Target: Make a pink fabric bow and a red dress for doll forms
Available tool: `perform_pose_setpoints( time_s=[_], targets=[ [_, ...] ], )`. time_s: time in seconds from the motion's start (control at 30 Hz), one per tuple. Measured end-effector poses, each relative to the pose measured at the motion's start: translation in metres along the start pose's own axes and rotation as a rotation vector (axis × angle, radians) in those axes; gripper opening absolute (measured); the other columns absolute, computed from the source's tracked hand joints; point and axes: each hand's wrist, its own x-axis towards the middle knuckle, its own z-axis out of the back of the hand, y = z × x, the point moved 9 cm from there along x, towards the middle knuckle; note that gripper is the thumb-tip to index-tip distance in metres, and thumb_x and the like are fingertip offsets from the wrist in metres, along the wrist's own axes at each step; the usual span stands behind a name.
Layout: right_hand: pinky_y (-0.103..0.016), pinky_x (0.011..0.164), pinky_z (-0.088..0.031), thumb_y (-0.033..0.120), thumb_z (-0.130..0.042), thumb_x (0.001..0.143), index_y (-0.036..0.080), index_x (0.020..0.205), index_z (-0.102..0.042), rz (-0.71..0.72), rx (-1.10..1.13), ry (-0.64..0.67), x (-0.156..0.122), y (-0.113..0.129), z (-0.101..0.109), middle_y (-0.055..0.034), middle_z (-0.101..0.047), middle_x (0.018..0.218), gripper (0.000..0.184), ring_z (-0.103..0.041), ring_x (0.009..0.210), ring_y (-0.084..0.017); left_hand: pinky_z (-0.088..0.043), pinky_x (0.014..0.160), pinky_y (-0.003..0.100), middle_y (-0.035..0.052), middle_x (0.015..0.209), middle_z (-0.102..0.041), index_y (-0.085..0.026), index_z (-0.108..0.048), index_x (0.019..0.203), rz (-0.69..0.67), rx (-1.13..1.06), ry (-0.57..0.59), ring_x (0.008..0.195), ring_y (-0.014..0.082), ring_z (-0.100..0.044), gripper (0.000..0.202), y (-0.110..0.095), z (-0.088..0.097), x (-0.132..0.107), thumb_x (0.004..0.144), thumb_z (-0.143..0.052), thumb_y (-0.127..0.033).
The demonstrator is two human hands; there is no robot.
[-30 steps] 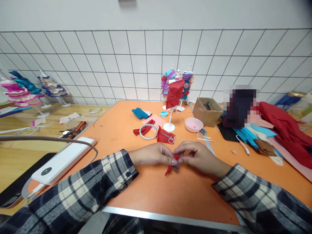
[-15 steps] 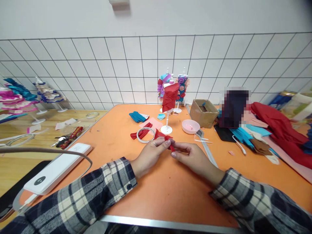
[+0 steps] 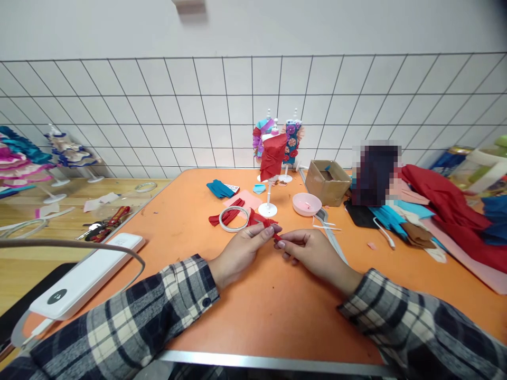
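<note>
Between my two hands is a small red strip (image 3: 277,238), thin and creased; I cannot tell whether it is paper or cloth. My left hand (image 3: 242,250) pinches one side of it with thumb and fingers. The fingertips of my right hand (image 3: 317,258) close on its lower end. Beyond my left hand lie a gathered red piece (image 3: 258,217), more red pleated strips (image 3: 227,215) and a ring-shaped roll of tape (image 3: 221,222). A miniature dress form in a red dress (image 3: 273,155) stands on a white base behind my hands.
To its right sit a pink bowl (image 3: 307,211) and a cardboard box (image 3: 336,192). Heaped fabric (image 3: 443,206) fills the right side. Blue folded pieces (image 3: 220,189) lie back left. A white power bank (image 3: 89,274) with a cable rests on the left. Other dressed forms (image 3: 292,142) stand behind.
The red strip between my fingertips now looks narrower and tilted. My right fingers have shifted slightly up along it. The view has turned a little to the right.
</note>
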Motion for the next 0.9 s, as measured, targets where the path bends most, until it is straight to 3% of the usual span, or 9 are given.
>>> perform_pose_setpoints(
  time_s=[0.1,0.2,0.27,0.33,0.4,0.5,0.63,0.77,0.9],
  targets=[
    [-0.024,0.054,-0.048,0.037,-0.062,0.081,0.014,0.087,-0.074,0.000,-0.035,0.001,0.001,-0.002,0.001,-0.0023,-0.068,0.065,0.027,-0.058,0.054,-0.012,-0.038,0.099,0.039,0.0079,0.101,-0.070,-0.018,-0.074,0.092,-0.004,-0.006,-0.022,0.105,0.0243,-0.059,0.026,-0.001,0.002,0.000,0.081,-0.070,-0.041],
    [-0.026,0.058,-0.048,0.034,-0.057,0.086,0.018,0.088,-0.075,0.095,-0.249,-0.011,0.001,0.004,0.005,-0.0036,-0.072,0.072,0.025,-0.063,0.061,-0.016,-0.039,0.100,0.041,0.0084,0.118,-0.064,-0.025,-0.063,0.123,-0.103,0.101,-0.032,0.113,0.0260,-0.056,0.041,-0.020,0.005,-0.003,0.085,-0.066,-0.038],
    [-0.029,0.066,-0.049,0.031,-0.054,0.089,0.021,0.091,-0.076,0.199,-0.524,-0.039,-0.002,0.015,0.007,-0.0052,-0.075,0.083,0.024,-0.067,0.074,-0.020,-0.036,0.103,0.044,0.0084,0.131,-0.056,-0.030,-0.054,0.133,-0.284,0.398,-0.080,0.122,0.0282,-0.050,0.052,-0.047,0.006,-0.009,0.084,-0.067,-0.039],
    [-0.031,0.073,-0.048,0.028,-0.052,0.091,0.023,0.096,-0.076,0.273,-0.803,-0.051,-0.006,0.024,0.006,-0.0068,-0.075,0.093,0.025,-0.068,0.085,-0.023,-0.027,0.108,0.048,0.0076,0.135,-0.054,-0.030,-0.062,0.123,-0.513,0.887,-0.102,0.129,0.0318,-0.042,0.047,-0.073,-0.007,-0.021,0.079,-0.072,-0.041],
    [-0.030,0.075,-0.047,0.028,-0.049,0.094,0.023,0.100,-0.074,0.287,-0.986,-0.031,-0.010,0.027,0.002,-0.0080,-0.075,0.097,0.027,-0.068,0.089,-0.023,-0.018,0.109,0.052,0.0066,0.134,-0.057,-0.030,-0.068,0.113,-0.688,1.331,-0.049,0.130,0.0342,-0.040,0.035,-0.078,-0.030,-0.032,0.079,-0.071,-0.041],
    [-0.027,0.075,-0.047,0.032,-0.044,0.097,0.021,0.104,-0.072,0.267,-1.106,0.018,-0.015,0.028,-0.003,-0.0094,-0.074,0.097,0.030,-0.068,0.090,-0.021,-0.015,0.106,0.054,0.0067,0.135,-0.059,-0.026,-0.068,0.109,-0.813,1.681,-0.029,0.130,0.0339,-0.041,0.024,-0.068,-0.050,-0.041,0.087,-0.063,-0.035],
    [-0.027,0.078,-0.047,0.033,-0.040,0.099,0.021,0.104,-0.071,0.298,-1.145,0.069,-0.017,0.029,-0.011,-0.0096,-0.074,0.098,0.033,-0.068,0.092,-0.020,-0.024,0.095,0.049,0.0068,0.137,-0.057,-0.024,-0.069,0.098,-0.825,1.798,-0.073,0.129,0.0325,-0.042,0.014,-0.056,-0.054,-0.041,0.089,-0.059,-0.029],
    [-0.027,0.078,-0.047,0.031,-0.042,0.099,0.022,0.103,-0.072,0.334,-1.120,0.077,-0.017,0.029,-0.014,-0.0080,-0.074,0.096,0.031,-0.069,0.090,-0.019,-0.027,0.088,0.047,0.0063,0.131,-0.062,-0.023,-0.070,0.085,-0.813,1.803,-0.045,0.122,0.0324,-0.047,0.009,-0.053,-0.053,-0.039,0.086,-0.061,-0.023],
    [-0.028,0.078,-0.048,0.030,-0.048,0.096,0.025,0.104,-0.072,0.364,-1.054,0.033,-0.016,0.029,-0.010,-0.0052,-0.075,0.099,0.025,-0.069,0.090,-0.020,-0.026,0.086,0.048,0.0043,0.125,-0.065,-0.024,-0.071,0.087,-0.759,1.761,-0.018,0.118,0.0309,-0.048,0.013,-0.055,-0.050,-0.036,0.087,-0.060,-0.018]
  ],
)
